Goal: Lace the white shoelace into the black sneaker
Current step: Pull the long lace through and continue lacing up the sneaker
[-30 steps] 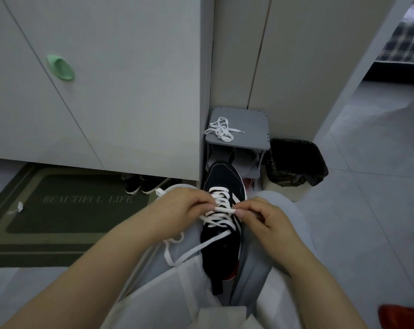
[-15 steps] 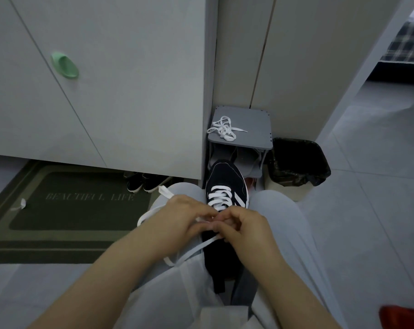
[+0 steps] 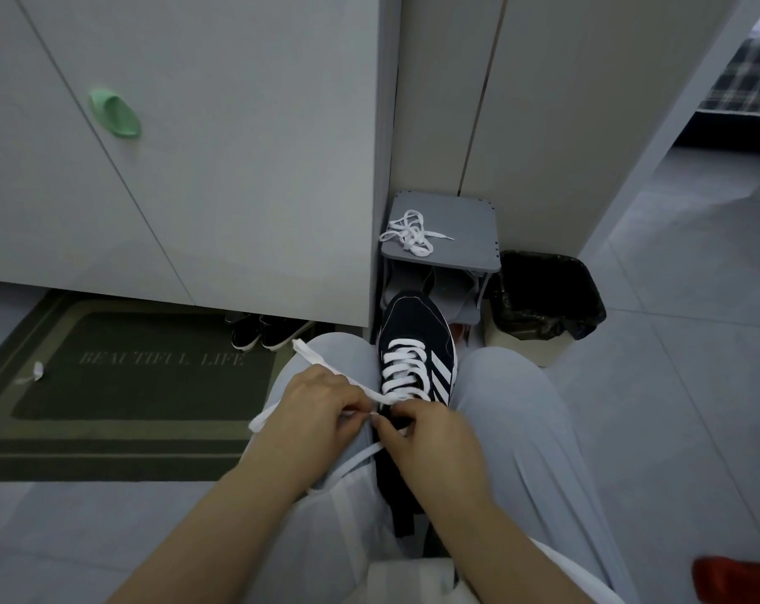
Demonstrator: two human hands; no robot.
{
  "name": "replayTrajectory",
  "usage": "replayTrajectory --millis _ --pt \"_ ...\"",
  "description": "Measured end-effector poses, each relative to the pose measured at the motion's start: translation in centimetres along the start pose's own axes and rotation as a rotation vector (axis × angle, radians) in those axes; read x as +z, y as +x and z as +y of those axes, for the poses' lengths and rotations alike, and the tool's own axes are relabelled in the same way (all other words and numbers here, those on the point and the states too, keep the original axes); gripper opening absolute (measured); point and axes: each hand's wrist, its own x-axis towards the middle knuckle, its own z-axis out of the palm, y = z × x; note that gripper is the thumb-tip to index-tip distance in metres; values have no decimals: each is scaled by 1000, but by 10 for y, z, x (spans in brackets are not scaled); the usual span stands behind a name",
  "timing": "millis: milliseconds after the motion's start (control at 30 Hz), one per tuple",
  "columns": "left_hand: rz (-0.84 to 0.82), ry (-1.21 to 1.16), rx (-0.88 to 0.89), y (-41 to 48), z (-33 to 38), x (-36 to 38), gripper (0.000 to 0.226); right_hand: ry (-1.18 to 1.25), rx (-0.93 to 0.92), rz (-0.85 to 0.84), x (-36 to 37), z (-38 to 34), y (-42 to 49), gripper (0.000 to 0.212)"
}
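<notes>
Hands have converged at the upper eyelets of the black sneaker [image 3: 413, 324]. The left hand [image 3: 321, 407] and right hand [image 3: 428, 435] both pinch the white shoelace [image 3: 403, 364]: keep it untwisted, draw slack evenly.

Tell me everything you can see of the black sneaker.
The sneaker looks like black fabric with a thin pale toe edge and three white side stripes. It lies top up between the person's thighs, toe pointing away. A white lace crosses its front eyelets; the rear ones are hidden by the left hand and right hand, which pinch the lace there. A black strip, maybe the tongue, trails toward the person.
</notes>
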Motion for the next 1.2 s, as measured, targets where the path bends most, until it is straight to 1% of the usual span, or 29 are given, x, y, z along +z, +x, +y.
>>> replayTrajectory --millis 67,100,200,333,433,533,600,700,767,833,867,933,967,1133,1200 --pt "10 -36 -2 1 -1 3 5 40 6 -3 1 1 0 17" --pt "20 -47 6 1 -1 5 5 78 16 -8 2 1 0 18" --pt "38 -102 0 1 2 7 7 186 54 -40 3 5 2 22" --pt "69 -168 -51 -1 0 9 9 241 40 -54 3 7 2 35" --pt "69 -162 -60 -3 1 9 11 271 37 -43 4 8 1 38" --pt "71 -167 -53 -4 3 9 20 309 42 -48 3 8 -1 39" --pt "81 -162 -49 -4 3 10 26 374 73 -64 1 8 -3 36" --pt "105 -139 -27 -5 2 12 22 456 126 -92 1 9 -10 25" --pt "112 -138 -34 -6 2 13 16 466 130 -108 1 9 -15 25" --pt "126 -146 -36 -7 1 13 19 492 132 -102 1 8 -17 29" --pt "132 -147 -32 -8 1 14 22 504 135 -94 1 8 -16 26" --pt "142 -148 -22 -8 0 14 23 485 115 -63 2 7 -14 13" --pt "144 -149 -19 -9 0 14 22 456 98 -43 3 7 -12 11" --pt "129 -107 19 -9 5 12 16 333 56 2 13 5 -7 14" --pt "121 -81 24 -7 6 12 17 340 67 20 16 8 -5 21"
